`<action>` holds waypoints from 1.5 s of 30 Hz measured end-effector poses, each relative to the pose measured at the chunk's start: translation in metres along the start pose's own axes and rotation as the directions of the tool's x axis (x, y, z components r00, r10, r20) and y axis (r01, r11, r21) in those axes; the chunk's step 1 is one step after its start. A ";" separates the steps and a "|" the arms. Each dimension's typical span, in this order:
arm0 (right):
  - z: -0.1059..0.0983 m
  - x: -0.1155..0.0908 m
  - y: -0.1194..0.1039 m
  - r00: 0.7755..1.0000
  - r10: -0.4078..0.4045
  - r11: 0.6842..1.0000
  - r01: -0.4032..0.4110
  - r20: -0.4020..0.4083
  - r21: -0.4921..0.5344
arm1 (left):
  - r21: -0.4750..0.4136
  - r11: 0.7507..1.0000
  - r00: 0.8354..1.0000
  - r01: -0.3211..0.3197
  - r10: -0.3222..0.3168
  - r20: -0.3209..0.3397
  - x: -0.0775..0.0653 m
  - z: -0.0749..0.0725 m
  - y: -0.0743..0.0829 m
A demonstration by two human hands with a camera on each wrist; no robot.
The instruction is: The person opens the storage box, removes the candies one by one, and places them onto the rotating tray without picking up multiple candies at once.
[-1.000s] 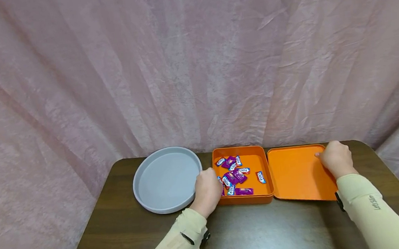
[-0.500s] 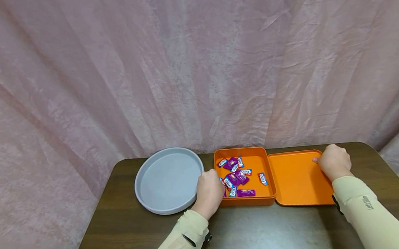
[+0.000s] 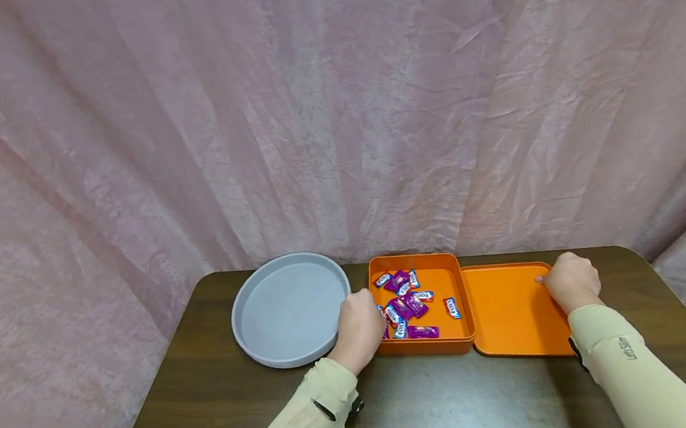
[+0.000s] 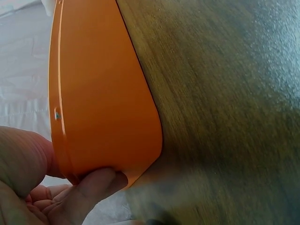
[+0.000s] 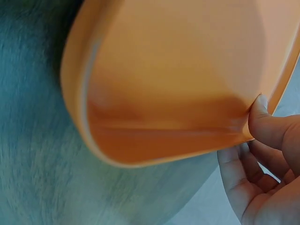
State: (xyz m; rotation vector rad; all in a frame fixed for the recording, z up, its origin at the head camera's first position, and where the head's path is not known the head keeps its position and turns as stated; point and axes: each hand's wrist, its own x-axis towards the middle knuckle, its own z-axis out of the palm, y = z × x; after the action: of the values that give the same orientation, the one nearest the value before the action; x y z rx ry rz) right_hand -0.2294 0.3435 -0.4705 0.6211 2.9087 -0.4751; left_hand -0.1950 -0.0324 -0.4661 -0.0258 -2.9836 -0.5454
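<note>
A square orange box (image 3: 425,348) stands in the middle of the far half of the table. Inside lie several small wrapped candies (image 3: 414,305), some purple, others blue, white and red. My left hand (image 3: 359,328) grips the box's left side near the front corner; in the left wrist view its fingers (image 4: 96,185) pinch the orange wall. Right of the box is a flat orange lid (image 3: 509,311) with a raised rim. My right hand (image 3: 573,281) holds its right edge, thumb on the inner face and fingers underneath in the right wrist view.
A round grey tray (image 3: 290,312) sits on the left of the dark wooden table (image 3: 193,394), close beside my left hand. Behind the table's far edge hangs a pink curtain (image 3: 334,118).
The orange lid has shifted slightly toward me and down, with my right hand still on its edge. My left hand keeps its grip on the box, and the candies lie as before.
</note>
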 end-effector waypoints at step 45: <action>0.020 -0.087 -0.118 0.955 -0.290 0.948 0.278 0.060 0.158 | -0.094 0.995 0.998 -0.038 0.034 -0.046 0.000 -0.015 -0.007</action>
State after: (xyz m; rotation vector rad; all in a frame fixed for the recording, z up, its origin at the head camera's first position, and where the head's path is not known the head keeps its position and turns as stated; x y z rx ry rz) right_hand -0.1986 0.2025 -0.4404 0.1883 2.9122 -0.7367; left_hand -0.1932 -0.0440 -0.4544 -0.0740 -2.9058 -0.6739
